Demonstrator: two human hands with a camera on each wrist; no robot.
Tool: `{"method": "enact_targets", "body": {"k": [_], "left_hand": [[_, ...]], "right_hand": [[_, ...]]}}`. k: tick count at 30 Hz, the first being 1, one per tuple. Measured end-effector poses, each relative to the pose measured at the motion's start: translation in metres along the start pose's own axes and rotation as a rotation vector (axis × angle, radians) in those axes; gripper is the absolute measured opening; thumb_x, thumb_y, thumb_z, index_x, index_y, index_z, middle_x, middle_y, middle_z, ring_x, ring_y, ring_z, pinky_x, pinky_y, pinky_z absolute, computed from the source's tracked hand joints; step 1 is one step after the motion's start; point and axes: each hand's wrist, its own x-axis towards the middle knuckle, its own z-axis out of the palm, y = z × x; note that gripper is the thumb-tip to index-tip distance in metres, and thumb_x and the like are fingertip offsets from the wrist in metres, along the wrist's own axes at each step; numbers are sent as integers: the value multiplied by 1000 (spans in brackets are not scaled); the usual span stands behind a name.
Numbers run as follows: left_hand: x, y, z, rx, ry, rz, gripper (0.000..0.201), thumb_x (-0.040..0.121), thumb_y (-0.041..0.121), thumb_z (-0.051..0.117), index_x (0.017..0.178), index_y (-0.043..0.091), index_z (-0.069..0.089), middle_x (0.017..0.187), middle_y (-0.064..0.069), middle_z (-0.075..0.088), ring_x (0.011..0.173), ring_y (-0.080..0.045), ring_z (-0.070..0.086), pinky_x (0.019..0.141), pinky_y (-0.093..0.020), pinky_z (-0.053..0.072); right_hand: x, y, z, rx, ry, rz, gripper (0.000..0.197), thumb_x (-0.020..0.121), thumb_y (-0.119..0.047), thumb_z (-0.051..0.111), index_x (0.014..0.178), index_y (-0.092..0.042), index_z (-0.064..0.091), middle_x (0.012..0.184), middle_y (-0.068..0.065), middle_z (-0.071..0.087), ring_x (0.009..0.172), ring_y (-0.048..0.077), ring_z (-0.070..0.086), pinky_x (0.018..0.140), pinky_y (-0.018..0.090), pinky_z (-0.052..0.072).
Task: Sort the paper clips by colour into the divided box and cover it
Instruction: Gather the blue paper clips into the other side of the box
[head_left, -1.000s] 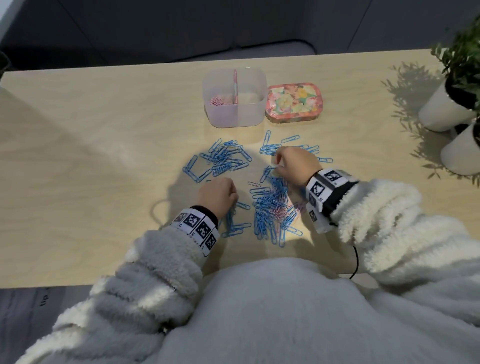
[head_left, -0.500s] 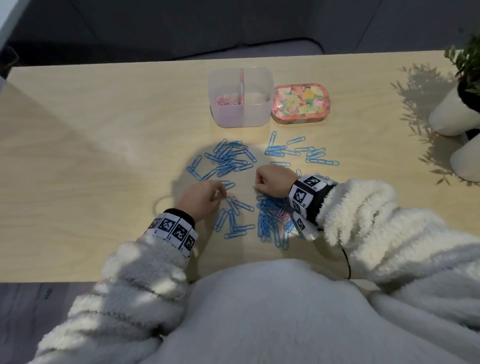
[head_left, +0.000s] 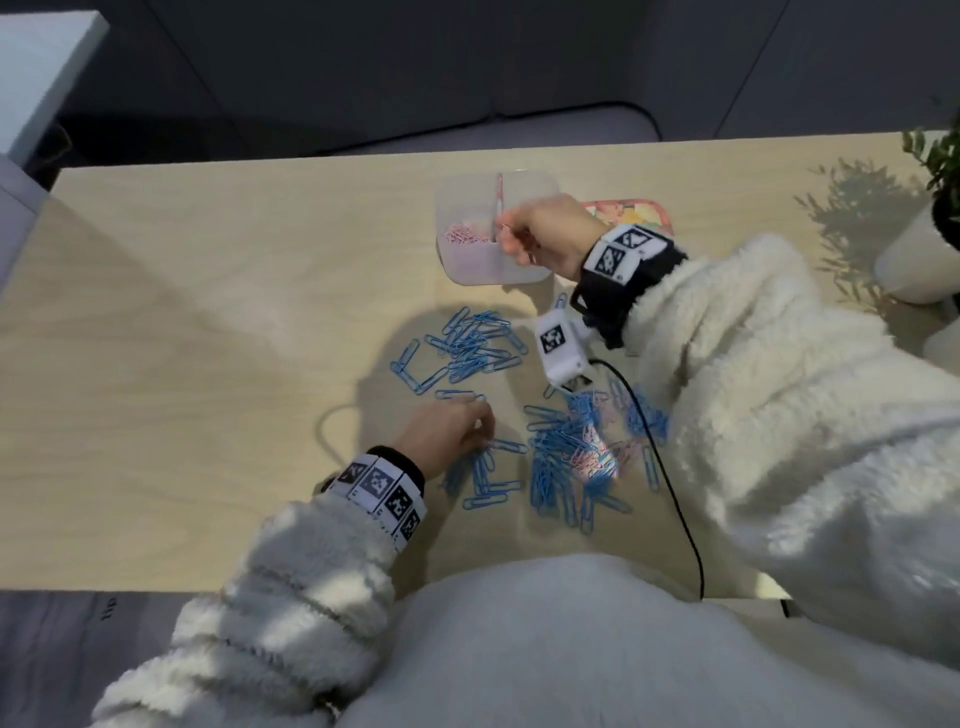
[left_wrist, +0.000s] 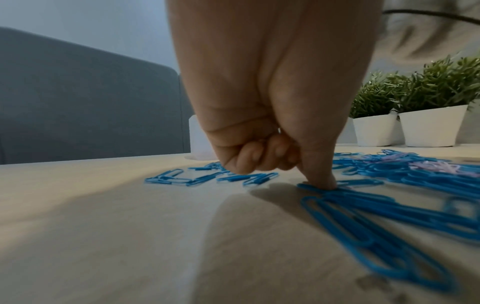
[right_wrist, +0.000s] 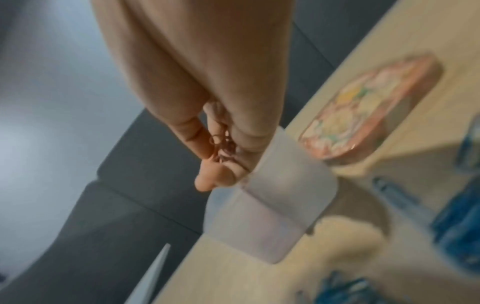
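Wooden table (head_left: 208, 364): paper clips (head_left: 556, 447), potted plants (left_wrist: 431, 125)

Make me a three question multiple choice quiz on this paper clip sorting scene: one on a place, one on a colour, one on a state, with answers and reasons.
1. Where is the right hand?
A. over the translucent divided plastic box
B. flat on the tabletop
C. on a plant pot

2. The small wire paper clips in the box's left compartment are:
A. blue
B. green
C. pink

3. The floral pink lid is:
A. closed on the box
B. lying beside the open box
C. propped upright

Answers:
1 A, it hovers above the box, pinching pink clips.
2 C, a pink heap lies in that side.
3 B, it lies flat to the right of the box.
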Motion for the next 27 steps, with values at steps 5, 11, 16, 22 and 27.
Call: {"method": "enact_targets", "body": {"k": [5, 11, 16, 22, 27], "left_hand": [[-3, -2, 9, -63, -87, -77, 14, 91, 25, 51, 99, 14, 48, 103, -6, 60, 90, -27, 57, 74, -36, 43], [5, -4, 3, -103, -176, -122, 15, 91, 26, 53, 94, 12, 51, 98, -8, 58, 91, -26, 54, 77, -34, 41], [20, -10, -37, -188, -84, -133, 7, 84, 20, 62, 83, 15, 57, 76, 2, 51, 73, -17, 48, 65, -26, 37], [70, -12, -116, -255, 145, -155, 14, 85, 24, 63, 77, 13, 61, 69, 2, 49, 68, -15, 44, 58, -27, 33], [115, -18, -139, -288, 407, -237, 18, 87, 14, 48, 86, 4, 62, 90, -14, 65, 84, -28, 57, 73, -31, 42]], "right_hand": [[25, -20, 22, 436, 12, 86, 24, 90, -2, 33, 69, -10, 39, 63, 8, 37, 50, 16, 31, 52, 27, 37], [27, -16, 15, 377, -10, 76, 31, 95, -17, 41, 124, -9, 46, 97, 5, 45, 75, 20, 43, 71, 32, 45], [4, -10, -1, 262, -41, 7, 30, 97, -18, 41, 124, -7, 48, 88, 3, 51, 74, 14, 52, 75, 23, 54], [-54, 12, -35, 78, 26, -116, 12, 93, -6, 43, 91, -5, 55, 78, 11, 60, 49, 12, 63, 48, 22, 51], [-96, 73, -90, -97, 91, -18, 18, 95, -3, 43, 88, -9, 58, 77, 7, 63, 44, 5, 62, 44, 17, 49]]}}
